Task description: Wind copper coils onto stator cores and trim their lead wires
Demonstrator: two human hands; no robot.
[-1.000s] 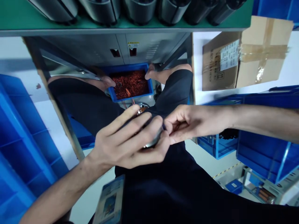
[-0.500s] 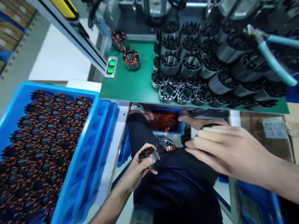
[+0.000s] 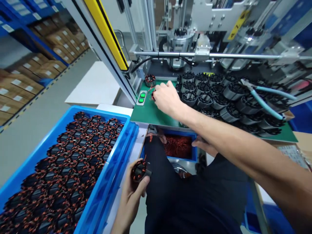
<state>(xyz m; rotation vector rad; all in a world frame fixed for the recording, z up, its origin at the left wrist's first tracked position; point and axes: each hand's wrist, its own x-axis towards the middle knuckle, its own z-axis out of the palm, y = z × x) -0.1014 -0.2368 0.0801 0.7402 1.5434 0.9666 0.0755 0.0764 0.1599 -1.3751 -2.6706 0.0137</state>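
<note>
My left hand point(image 3: 129, 195) is low at the left, wrapped around a motor stator point(image 3: 140, 170) wound with copper wire, above my left thigh. Farther forward, my right hand point(image 3: 167, 97) reaches over the green work surface point(image 3: 158, 113), fingers curled down over a second wound stator point(image 3: 153, 95). Only a sliver of that stator shows beside the fingertips. Just behind it stands another wound stator point(image 3: 150, 80). Several unwound stators point(image 3: 204, 97) are stacked to the right of my right hand.
A blue crate point(image 3: 122, 115) full of wound stators stands at the left. Pliers point(image 3: 263, 97) with light-blue handles lie on the stators. Below the bench edge, a blue bin point(image 3: 195, 152) holds copper scraps, with feet beside it. Machine fixtures point(image 3: 180, 45) rise behind.
My right hand has moved from over my lap, forward and left, onto the wound stator on the green surface. My left hand keeps its stator. The view has tilted up toward the machine.
</note>
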